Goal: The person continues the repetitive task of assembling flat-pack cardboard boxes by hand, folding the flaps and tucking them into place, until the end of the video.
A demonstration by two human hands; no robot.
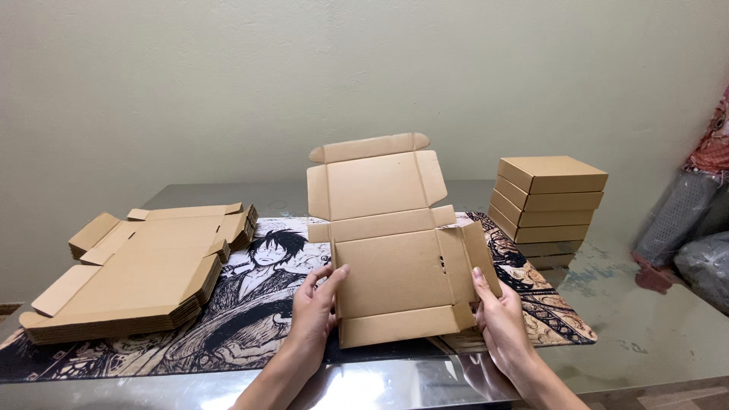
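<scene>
A flat brown cardboard box blank [387, 250] is partly folded over the printed desk mat [250, 304], its lid panel standing up toward the wall. My left hand [315, 311] grips the blank's left side flap. The right side flap is held by my right hand [497, 315], with the thumb along its folded edge. The front flap lies low near me.
A stack of flat unfolded box blanks [140, 269] lies at the left. Several finished closed boxes [548, 205] are piled at the back right. The table top [638, 319] is shiny and reflective. Wrapped bundles [695, 228] sit at the far right.
</scene>
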